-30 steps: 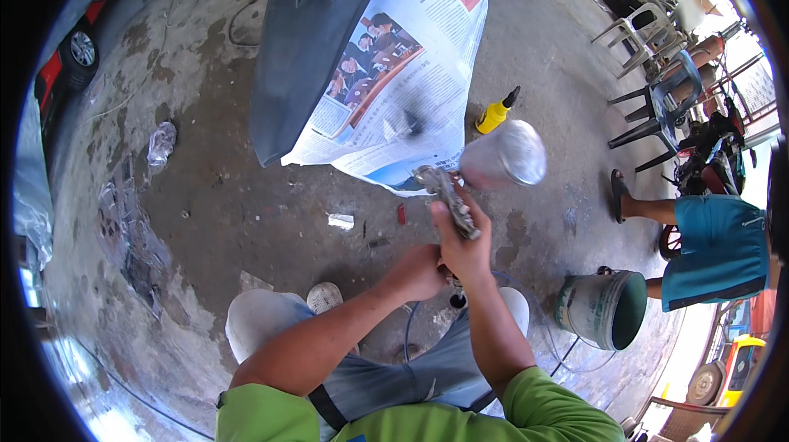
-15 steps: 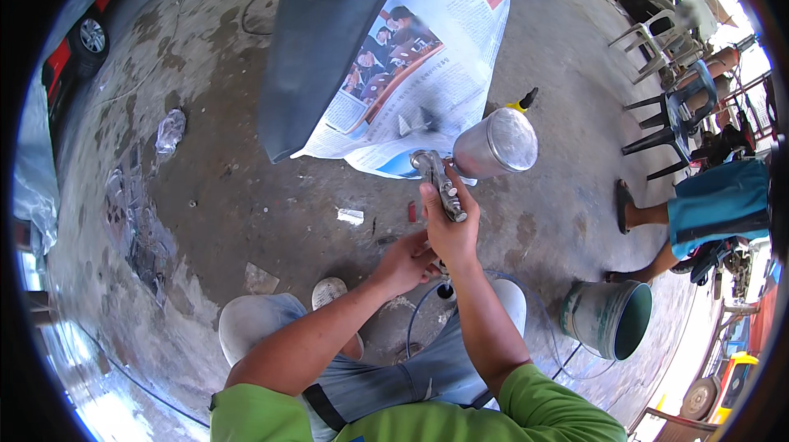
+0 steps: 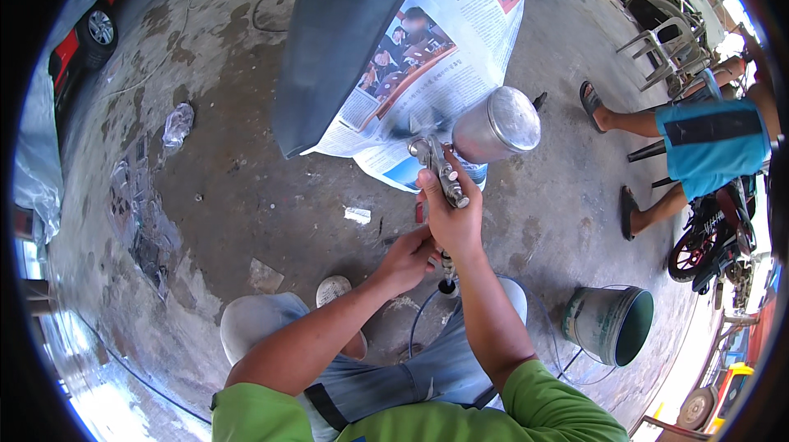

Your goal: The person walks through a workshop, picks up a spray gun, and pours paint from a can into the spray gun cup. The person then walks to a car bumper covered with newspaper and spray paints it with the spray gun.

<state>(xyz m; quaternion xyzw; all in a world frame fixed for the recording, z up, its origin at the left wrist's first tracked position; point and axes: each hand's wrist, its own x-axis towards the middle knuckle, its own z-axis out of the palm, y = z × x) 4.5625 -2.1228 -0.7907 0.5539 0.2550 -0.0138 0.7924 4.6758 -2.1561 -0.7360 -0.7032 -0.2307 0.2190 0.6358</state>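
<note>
A metal spray gun (image 3: 440, 169) with a silver paint cup (image 3: 497, 126) is in my right hand (image 3: 456, 216), whose fingers wrap round its handle. My left hand (image 3: 407, 261) is closed at the lower end of the handle, close to the hose fitting (image 3: 447, 265); its fingertips are partly hidden. From that fitting a thin hose (image 3: 415, 327) runs down between my knees. Just beyond the gun's nozzle stands a dark grey panel (image 3: 329, 56), its right side covered by newspaper (image 3: 411, 89). A grey smudge marks the paper near the nozzle.
A green-stained bucket (image 3: 588, 323) lies tipped at my right. Another person's legs (image 3: 653, 212) in blue shorts stand near plastic chairs (image 3: 670, 35) and a motorcycle (image 3: 707, 237). Crumpled clear plastic (image 3: 177, 126) and scraps lie on the concrete floor. A red car (image 3: 70, 52) is far left.
The person at right has stepped further into view. The panel and newspaper appear slightly further right and the gun's nozzle slightly higher in view. Both my hands keep their hold.
</note>
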